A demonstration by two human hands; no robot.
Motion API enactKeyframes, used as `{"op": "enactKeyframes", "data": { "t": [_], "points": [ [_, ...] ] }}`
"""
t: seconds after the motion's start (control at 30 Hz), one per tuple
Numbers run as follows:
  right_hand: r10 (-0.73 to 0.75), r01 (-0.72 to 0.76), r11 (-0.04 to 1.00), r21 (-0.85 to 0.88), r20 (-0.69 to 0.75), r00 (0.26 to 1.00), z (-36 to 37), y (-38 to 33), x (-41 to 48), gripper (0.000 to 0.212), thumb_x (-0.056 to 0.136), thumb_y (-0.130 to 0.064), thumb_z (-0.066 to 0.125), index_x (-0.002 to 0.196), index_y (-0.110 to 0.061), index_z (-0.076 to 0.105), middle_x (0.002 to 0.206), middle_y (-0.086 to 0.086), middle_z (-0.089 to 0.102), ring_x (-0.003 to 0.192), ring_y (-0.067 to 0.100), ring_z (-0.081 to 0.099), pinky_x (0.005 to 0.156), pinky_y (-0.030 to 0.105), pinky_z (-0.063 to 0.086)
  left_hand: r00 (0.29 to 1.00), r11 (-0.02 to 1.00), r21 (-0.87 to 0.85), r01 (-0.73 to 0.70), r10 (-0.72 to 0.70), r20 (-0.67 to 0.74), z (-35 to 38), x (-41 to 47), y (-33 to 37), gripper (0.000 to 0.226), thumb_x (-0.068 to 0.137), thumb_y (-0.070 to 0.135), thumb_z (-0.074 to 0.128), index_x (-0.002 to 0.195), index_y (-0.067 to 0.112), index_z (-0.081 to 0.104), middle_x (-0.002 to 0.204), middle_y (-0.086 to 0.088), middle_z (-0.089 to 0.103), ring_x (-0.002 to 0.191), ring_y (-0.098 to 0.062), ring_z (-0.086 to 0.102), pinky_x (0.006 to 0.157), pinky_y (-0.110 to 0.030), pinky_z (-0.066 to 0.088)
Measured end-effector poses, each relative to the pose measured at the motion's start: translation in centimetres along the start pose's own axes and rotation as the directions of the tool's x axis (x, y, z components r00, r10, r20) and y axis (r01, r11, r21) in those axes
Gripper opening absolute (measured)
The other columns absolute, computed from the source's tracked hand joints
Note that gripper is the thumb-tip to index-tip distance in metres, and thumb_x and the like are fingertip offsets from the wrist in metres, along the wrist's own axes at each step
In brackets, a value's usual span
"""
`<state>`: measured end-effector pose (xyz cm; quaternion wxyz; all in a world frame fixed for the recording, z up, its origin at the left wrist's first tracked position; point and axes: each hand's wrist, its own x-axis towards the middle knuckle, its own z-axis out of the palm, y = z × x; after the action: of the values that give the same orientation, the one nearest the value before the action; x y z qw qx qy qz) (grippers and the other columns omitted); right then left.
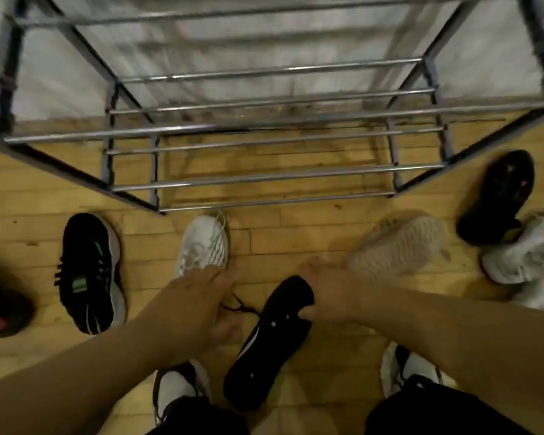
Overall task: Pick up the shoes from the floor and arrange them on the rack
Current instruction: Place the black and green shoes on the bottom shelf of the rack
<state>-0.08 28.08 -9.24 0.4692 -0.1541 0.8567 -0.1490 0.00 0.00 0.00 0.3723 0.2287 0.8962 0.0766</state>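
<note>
Right hand (pixel 324 293) around black shoe (pixel 264 350)

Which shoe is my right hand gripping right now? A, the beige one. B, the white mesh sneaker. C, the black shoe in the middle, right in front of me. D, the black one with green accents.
C: the right hand has its thumb and fingers curled round one end of the black shoe that lies between the two arms.
</note>
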Motion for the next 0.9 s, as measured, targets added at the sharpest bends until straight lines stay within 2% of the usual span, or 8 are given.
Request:
{"op": "enactKeyframes", "data": {
  "t": [0.1, 0.23, 0.37, 0.5, 0.6, 0.7, 0.8, 0.9],
  "points": [
    [0.122, -0.121, 0.993, -0.004, 0.025, 0.992, 2.9, -0.6, 3.5, 0.104, 0.083, -0.069, 0.064, 0.161, -0.022, 0.015, 0.158, 0.009, 0.032, 0.139, 0.030, 0.037, 0.112, 0.042, 0.040, 0.998, 0.998, -0.051, 0.041, -0.039, 0.039, 3.8, 0.6, -1.4, 0.096, 0.074, 0.080, 0.025, 0.157, 0.032, 0.023, 0.146, 0.006, 0.045, 0.129, -0.015, 0.046, 0.105, -0.033, 0.043],
    [0.168, -0.159, 0.982, 0.098, -0.095, 0.981, 4.3, -1.4, 5.4, 0.102, 0.075, -0.061, 0.079, 0.156, -0.025, 0.028, 0.149, 0.004, 0.044, 0.131, 0.027, 0.047, 0.109, 0.040, 0.043, 0.998, 0.993, -0.108, 0.051, -0.046, 0.049, 5.8, 0.3, -2.5, 0.087, 0.090, 0.068, 0.054, 0.159, 0.037, 0.013, 0.154, 0.010, 0.036, 0.137, -0.012, 0.039, 0.107, -0.025, 0.037],
    [0.219, -0.210, 0.960, 0.185, -0.030, 0.975, 3.7, -2.7, 4.3, 0.099, 0.067, -0.057, 0.087, 0.148, -0.030, 0.036, 0.145, 0.001, 0.045, 0.132, 0.029, 0.044, 0.110, 0.041, 0.040, 0.999, 0.995, -0.095, 0.034, -0.030, 0.044, 3.8, -2.0, -2.3, 0.084, 0.092, 0.064, 0.057, 0.158, 0.045, 0.009, 0.160, 0.013, 0.029, 0.142, -0.009, 0.034, 0.109, -0.024, 0.034],
    [0.163, -0.138, 0.939, 0.316, -0.053, 0.985, 0.3, -5.1, 0.6, 0.083, 0.071, -0.055, 0.086, 0.141, -0.038, 0.047, 0.141, -0.003, 0.056, 0.125, 0.023, 0.055, 0.103, 0.041, 0.052, 1.000, 0.999, -0.031, 0.008, -0.009, -0.023, 0.7, -4.1, -1.3, 0.083, 0.091, 0.063, 0.059, 0.157, 0.047, 0.011, 0.161, 0.013, 0.030, 0.143, -0.010, 0.034, 0.110, -0.028, 0.035],
    [0.094, -0.029, 0.899, 0.438, -0.128, 0.987, -4.4, -8.2, -4.7, 0.067, 0.080, -0.038, 0.085, 0.138, -0.040, 0.052, 0.121, -0.003, 0.063, 0.108, 0.019, 0.064, 0.086, 0.034, 0.060, 0.996, 0.999, 0.044, -0.024, 0.028, -0.084, -3.0, -5.9, 0.4, 0.080, 0.092, 0.061, 0.061, 0.157, 0.045, 0.017, 0.159, 0.014, 0.032, 0.142, -0.010, 0.037, 0.109, -0.028, 0.036],
    [0.033, 0.078, 0.922, 0.380, -0.277, 0.960, -8.8, -11.2, -12.0, 0.063, 0.082, -0.037, 0.085, 0.137, -0.036, 0.056, 0.121, -0.005, 0.065, 0.107, 0.017, 0.065, 0.083, 0.032, 0.060, 0.986, 0.997, 0.079, -0.019, 0.032, -0.165, -7.1, -8.4, 2.8, 0.080, 0.091, 0.062, 0.062, 0.156, 0.046, 0.018, 0.162, 0.017, 0.029, 0.143, -0.009, 0.037, 0.109, -0.028, 0.037],
    [0.017, 0.164, 0.918, 0.361, -0.449, 0.893, -12.8, -12.9, -19.9, 0.050, 0.081, -0.039, 0.085, 0.125, -0.039, 0.061, 0.131, -0.003, 0.064, 0.116, 0.021, 0.065, 0.095, 0.041, 0.058, 0.962, 0.996, 0.065, -0.061, 0.075, -0.262, -11.1, -11.5, 5.9, 0.087, 0.086, 0.067, 0.065, 0.156, 0.049, 0.016, 0.161, 0.020, 0.030, 0.140, -0.006, 0.039, 0.105, -0.023, 0.037],
    [0.101, 0.327, 0.788, 0.522, -0.633, 0.767, -15.9, -13.9, -27.4, 0.035, 0.084, -0.025, 0.084, 0.111, -0.036, 0.064, 0.111, 0.005, 0.072, 0.095, 0.026, 0.074, 0.080, 0.045, 0.063, 0.927, 0.981, -0.095, -0.168, 0.125, -0.355, -14.5, -14.6, 10.6, 0.099, 0.081, 0.065, 0.072, 0.156, 0.052, 0.009, 0.160, 0.024, 0.025, 0.143, -0.003, 0.033, 0.108, -0.024, 0.032]
  ]
}}
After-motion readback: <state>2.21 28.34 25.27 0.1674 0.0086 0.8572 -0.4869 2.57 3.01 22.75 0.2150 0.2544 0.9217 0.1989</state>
